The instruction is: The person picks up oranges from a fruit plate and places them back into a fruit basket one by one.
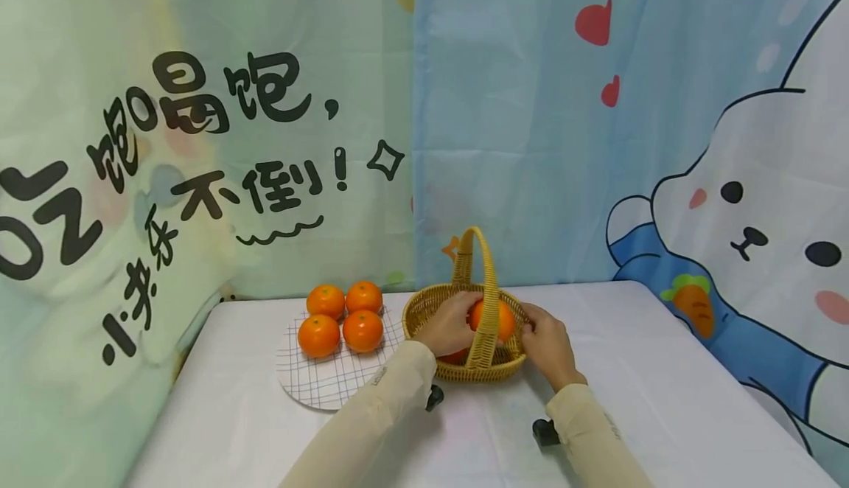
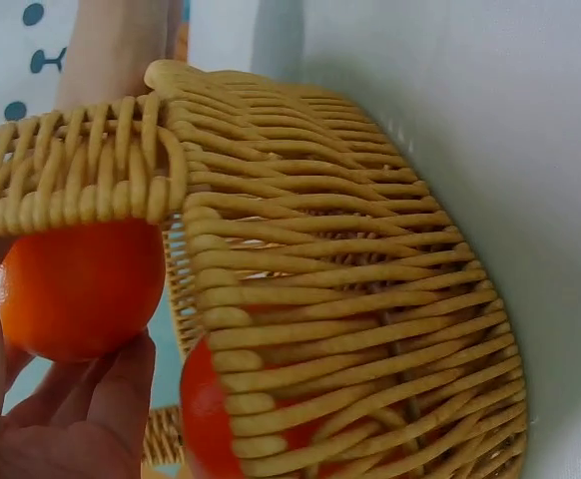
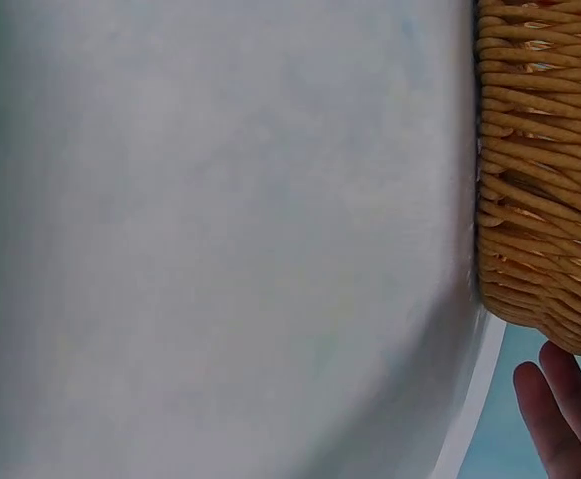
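My left hand [image 1: 452,324] reaches over the near left rim of a wicker basket [image 1: 424,304] and holds an orange [image 1: 506,321] under the arched handle [image 1: 489,274]. In the left wrist view, the fingers curl round the side of this orange [image 2: 81,289], and the handle crosses in front of it. Lower in the basket lies another orange [image 2: 203,409], partly hidden by the weave. My right hand [image 1: 549,342] grips the basket's right rim; two of its fingers [image 3: 550,419] show against the outer wall in the right wrist view.
Left of the basket, several oranges [image 1: 319,336] sit on a round, white, grid-patterned mat [image 1: 318,392]. A white cloth covers the table [image 1: 663,399]. Printed curtains [image 1: 504,141] hang behind and along the sides.
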